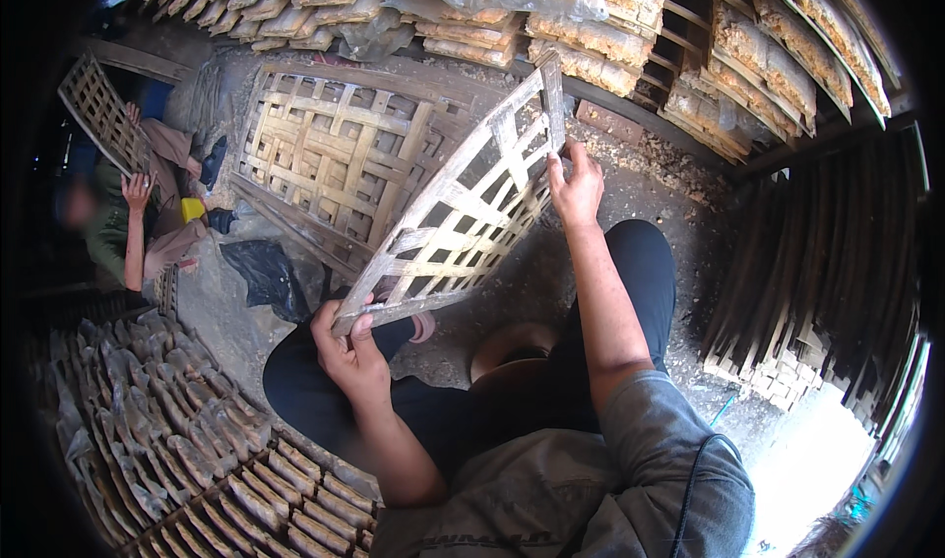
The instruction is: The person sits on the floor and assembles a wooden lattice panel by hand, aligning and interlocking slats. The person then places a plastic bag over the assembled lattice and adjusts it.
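Observation:
Between my two hands a woven bamboo tray (471, 204) is held up on a tilt, its flat strips crossing in an open lattice inside a wooden frame. My left hand (352, 353) grips the near left corner, thumb on top of the frame. At the far right edge my right hand (577, 186) pinches the frame near its upper corner. Behind it, a second woven bamboo tray (325, 155) lies on the floor, partly hidden by the held one.
A person (138, 199) at the left holds another woven tray (106, 115). Wrapped slabs (148, 420) fill racks at lower left, and more stacked slabs (591, 27) stand along the back. Many trays (807, 273) stand upright at right. A black plastic bag (264, 278) lies on the floor.

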Demonstrator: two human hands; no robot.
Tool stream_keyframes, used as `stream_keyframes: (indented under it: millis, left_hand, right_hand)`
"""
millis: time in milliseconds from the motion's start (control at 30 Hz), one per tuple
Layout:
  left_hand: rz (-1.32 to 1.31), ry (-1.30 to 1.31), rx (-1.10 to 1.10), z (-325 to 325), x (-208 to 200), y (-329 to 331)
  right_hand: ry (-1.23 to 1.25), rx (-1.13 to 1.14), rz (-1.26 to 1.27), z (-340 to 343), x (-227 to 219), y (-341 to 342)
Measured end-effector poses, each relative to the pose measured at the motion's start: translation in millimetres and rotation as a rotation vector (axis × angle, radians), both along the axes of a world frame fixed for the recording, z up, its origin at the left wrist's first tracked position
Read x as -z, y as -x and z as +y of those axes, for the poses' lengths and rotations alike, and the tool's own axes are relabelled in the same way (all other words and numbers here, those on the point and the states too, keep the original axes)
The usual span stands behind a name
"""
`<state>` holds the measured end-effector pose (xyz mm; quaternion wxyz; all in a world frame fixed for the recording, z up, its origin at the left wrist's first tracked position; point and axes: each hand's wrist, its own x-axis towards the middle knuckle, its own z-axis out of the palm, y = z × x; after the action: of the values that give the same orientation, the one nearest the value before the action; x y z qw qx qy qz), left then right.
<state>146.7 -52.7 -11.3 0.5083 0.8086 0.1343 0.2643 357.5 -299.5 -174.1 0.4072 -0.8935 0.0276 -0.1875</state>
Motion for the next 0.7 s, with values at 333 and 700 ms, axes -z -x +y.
stream_keyframes:
  millis: [333,700]
  left_hand:
    - [0.01,-0.001,0.003,-2.4,0.1,1.2]
    - [-0.047,-0.047,-0.043,-10.2,10.1,0.6]
  right_hand:
    - [0.041,-0.052,0.015,-6.5,-5.1,-4.4]
    - [0.118,-0.085,0.06,-9.0,-4.0,-5.8]
